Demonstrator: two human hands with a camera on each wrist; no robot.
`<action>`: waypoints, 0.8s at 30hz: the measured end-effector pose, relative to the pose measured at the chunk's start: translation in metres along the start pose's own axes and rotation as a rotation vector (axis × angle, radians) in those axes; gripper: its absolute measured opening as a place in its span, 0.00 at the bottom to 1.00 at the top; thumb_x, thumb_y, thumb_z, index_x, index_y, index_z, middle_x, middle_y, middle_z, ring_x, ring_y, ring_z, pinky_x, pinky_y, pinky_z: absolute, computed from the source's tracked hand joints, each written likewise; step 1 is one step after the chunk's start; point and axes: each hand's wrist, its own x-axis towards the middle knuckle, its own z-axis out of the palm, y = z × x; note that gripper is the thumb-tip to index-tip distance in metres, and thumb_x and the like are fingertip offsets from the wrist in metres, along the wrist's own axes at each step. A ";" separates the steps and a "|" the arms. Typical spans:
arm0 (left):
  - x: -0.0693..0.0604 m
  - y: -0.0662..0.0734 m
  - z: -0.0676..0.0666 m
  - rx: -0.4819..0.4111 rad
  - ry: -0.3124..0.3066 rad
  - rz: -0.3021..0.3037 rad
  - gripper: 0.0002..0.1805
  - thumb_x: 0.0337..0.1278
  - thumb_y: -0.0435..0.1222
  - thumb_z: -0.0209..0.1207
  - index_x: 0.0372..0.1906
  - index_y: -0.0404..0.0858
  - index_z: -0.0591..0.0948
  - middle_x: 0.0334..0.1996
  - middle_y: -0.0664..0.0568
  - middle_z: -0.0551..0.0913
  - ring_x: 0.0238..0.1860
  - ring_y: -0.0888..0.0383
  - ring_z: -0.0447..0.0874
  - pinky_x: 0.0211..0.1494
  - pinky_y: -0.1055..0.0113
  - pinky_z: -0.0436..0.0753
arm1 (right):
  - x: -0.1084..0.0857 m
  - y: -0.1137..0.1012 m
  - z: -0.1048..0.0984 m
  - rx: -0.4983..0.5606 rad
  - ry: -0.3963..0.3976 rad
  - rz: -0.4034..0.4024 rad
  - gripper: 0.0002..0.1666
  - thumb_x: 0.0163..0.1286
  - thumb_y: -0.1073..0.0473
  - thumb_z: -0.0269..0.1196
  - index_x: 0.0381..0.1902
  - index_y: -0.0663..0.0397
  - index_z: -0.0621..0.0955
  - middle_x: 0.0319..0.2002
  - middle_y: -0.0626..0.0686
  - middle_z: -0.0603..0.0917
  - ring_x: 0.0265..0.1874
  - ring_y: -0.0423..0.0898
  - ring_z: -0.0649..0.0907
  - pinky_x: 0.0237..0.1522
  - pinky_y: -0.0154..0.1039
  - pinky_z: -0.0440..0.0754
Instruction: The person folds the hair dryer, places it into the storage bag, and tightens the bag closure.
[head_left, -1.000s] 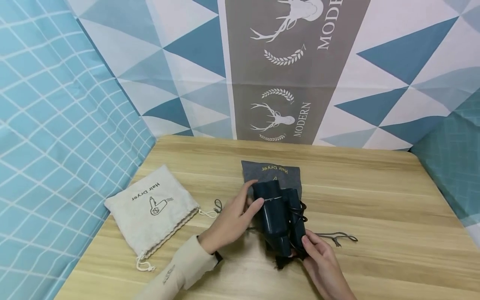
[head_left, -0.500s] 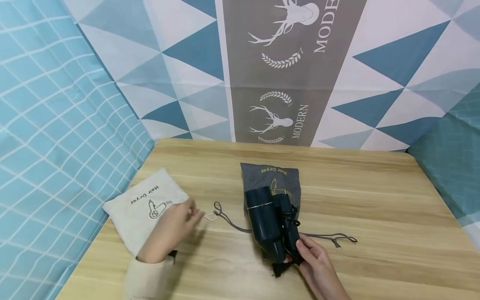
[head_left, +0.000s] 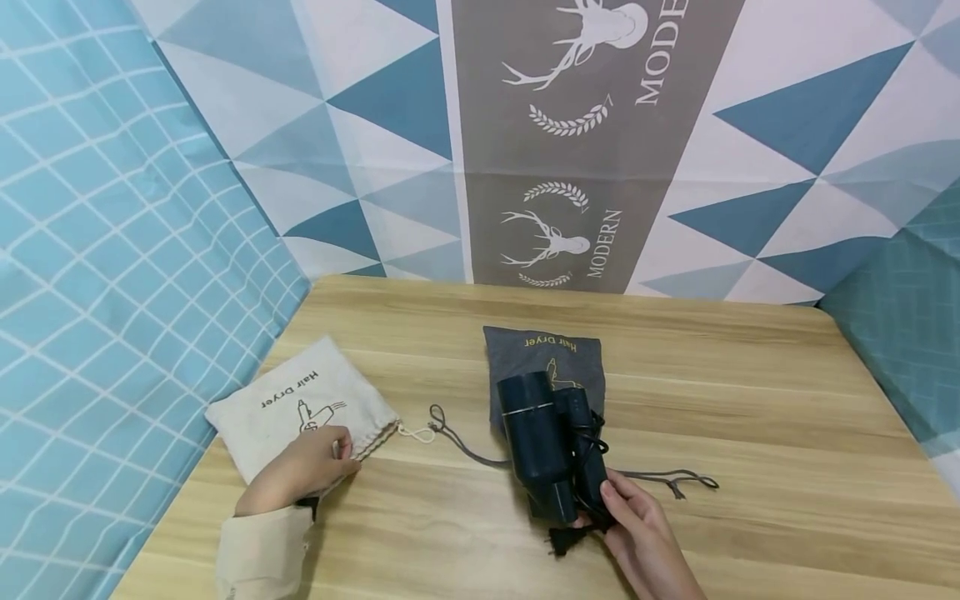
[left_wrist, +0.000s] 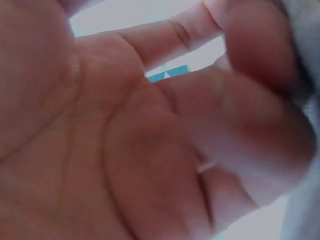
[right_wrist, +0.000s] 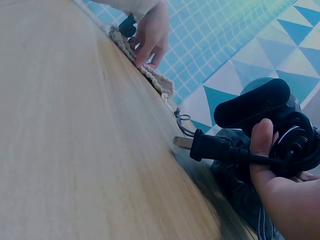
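My right hand (head_left: 647,533) grips a dark folded hair dryer (head_left: 534,437) by its handle, thumb on top. The cord is bundled against the handle, and its two-prong plug (right_wrist: 212,145) sticks out in the right wrist view. Beneath the dryer lies a dark grey drawstring pouch (head_left: 517,354) printed "Hair Dryer", partly covered. On the left, a cream drawstring pouch (head_left: 262,425) lies flat with a dryer drawing. My left hand (head_left: 300,468) pinches the gathered mouth edge of this pouch with curled fingers. In the left wrist view the palm (left_wrist: 140,140) hides most of the fabric.
Both pouches rest on a wooden table (head_left: 750,400). Grey drawstrings (head_left: 465,446) stretch out on both sides of the dark pouch. A blue grid-patterned sheet (head_left: 112,275) borders the left side, and a triangle-patterned backdrop (head_left: 390,108) rises behind.
My left hand has let go of the hair dryer and moved left to the cream pouch's mouth. My right hand keeps hold of the dryer, which has tilted slightly.
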 end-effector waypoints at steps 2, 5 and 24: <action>0.001 -0.001 0.000 -0.010 0.029 0.034 0.13 0.56 0.36 0.68 0.25 0.43 0.73 0.15 0.59 0.68 0.20 0.62 0.67 0.28 0.67 0.68 | 0.001 -0.001 0.001 0.010 0.000 0.012 0.35 0.81 0.54 0.49 0.75 0.71 0.54 0.67 0.61 0.65 0.56 0.51 0.74 0.52 0.46 0.81; 0.003 0.000 0.001 -0.029 0.097 0.086 0.12 0.60 0.36 0.66 0.27 0.44 0.74 0.12 0.62 0.64 0.17 0.65 0.62 0.25 0.69 0.66 | 0.003 -0.002 0.003 0.023 0.003 0.027 0.36 0.81 0.53 0.50 0.75 0.70 0.55 0.69 0.63 0.62 0.57 0.51 0.73 0.52 0.47 0.80; 0.024 0.043 0.014 -0.186 0.399 0.252 0.10 0.70 0.39 0.59 0.30 0.45 0.74 0.17 0.62 0.72 0.18 0.65 0.68 0.25 0.69 0.72 | 0.000 0.003 0.001 0.000 -0.119 0.026 0.25 0.82 0.55 0.48 0.71 0.59 0.66 0.62 0.53 0.71 0.52 0.52 0.79 0.53 0.47 0.81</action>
